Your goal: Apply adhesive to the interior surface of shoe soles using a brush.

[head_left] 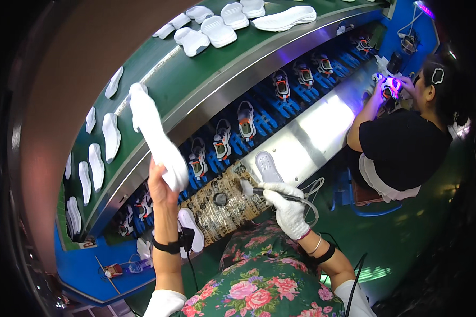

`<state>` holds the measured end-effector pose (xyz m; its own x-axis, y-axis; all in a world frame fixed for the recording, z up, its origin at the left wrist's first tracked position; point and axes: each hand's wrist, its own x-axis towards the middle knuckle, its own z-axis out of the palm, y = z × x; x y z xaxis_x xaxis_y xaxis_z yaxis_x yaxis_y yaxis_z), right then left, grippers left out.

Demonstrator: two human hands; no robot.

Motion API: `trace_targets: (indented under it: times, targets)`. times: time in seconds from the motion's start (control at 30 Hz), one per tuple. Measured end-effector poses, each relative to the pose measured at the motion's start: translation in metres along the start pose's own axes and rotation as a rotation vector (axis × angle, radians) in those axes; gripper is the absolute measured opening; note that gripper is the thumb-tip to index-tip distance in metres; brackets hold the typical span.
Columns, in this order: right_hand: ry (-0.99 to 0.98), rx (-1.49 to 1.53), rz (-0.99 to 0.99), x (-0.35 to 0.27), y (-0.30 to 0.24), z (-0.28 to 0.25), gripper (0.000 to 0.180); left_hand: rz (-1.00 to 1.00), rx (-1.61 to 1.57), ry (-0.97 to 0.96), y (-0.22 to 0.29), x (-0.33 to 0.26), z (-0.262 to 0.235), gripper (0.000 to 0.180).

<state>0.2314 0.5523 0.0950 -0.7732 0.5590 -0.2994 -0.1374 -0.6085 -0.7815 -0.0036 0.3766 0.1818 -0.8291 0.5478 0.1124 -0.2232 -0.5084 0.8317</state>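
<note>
My bare left hand [163, 185] is closed around the heel end of a long white shoe sole [156, 137]. Some of its fingers are hidden behind the sole, whose far end reaches over the green conveyor belt. In a white knit glove, my right hand [288, 211] grips a brush [269, 193] with a dark handle and pale bristles; a clear tube loops beside it. The bristles are over the bench, close to a round black knob [220, 199]. One pale sole [268, 167] lies on the bench, and another [190, 230] is beside my left forearm.
White soles [219, 31] are spread along the green belt [190, 79]. Below its metal edge, several shoe uppers [247, 121] stand on blue holders. A co-worker [402, 137] sits at right, holding a shoe under purple light. Tape covers the near bench [211, 216].
</note>
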Motion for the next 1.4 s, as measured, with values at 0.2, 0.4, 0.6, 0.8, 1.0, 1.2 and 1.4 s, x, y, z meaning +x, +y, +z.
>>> trace_targets:
  times: [0.2, 0.4, 0.6, 0.8, 1.0, 1.2, 1.4]
  targets:
    - [-0.131, 0.095, -0.096, -0.007, -0.024, 0.029, 0.020, -0.489, -0.116, 0.203, -0.048, -0.086, -0.028, 0.060]
    - [-0.354, -0.406, -0.387, -0.004, -0.030, 0.052, 0.020, -0.600, -0.860, 0.030, -0.100, -0.133, -0.007, 0.077]
    - [-0.433, -0.560, -0.555, -0.002, -0.026, 0.063, 0.021, -0.474, -0.723, 0.160, -0.101, -0.127, 0.006, 0.097]
    - [-0.494, -0.712, -0.897, 0.010, -0.022, 0.076, 0.022, -0.318, -0.718, 0.131, -0.098, -0.125, 0.019, 0.086]
    - [-0.571, -0.961, -1.089, -0.001, -0.020, 0.086, 0.031, -0.355, -0.228, 0.317, -0.103, -0.134, 0.032, 0.091]
    - [-0.609, -0.750, -0.837, -0.002, -0.019, 0.077, 0.026, -0.376, -0.354, 0.274, -0.107, -0.140, 0.018, 0.096]
    - [-0.646, -0.970, -1.088, -0.004, -0.011, 0.071, 0.021, -0.397, -0.306, 0.266, -0.107, -0.138, 0.016, 0.094]
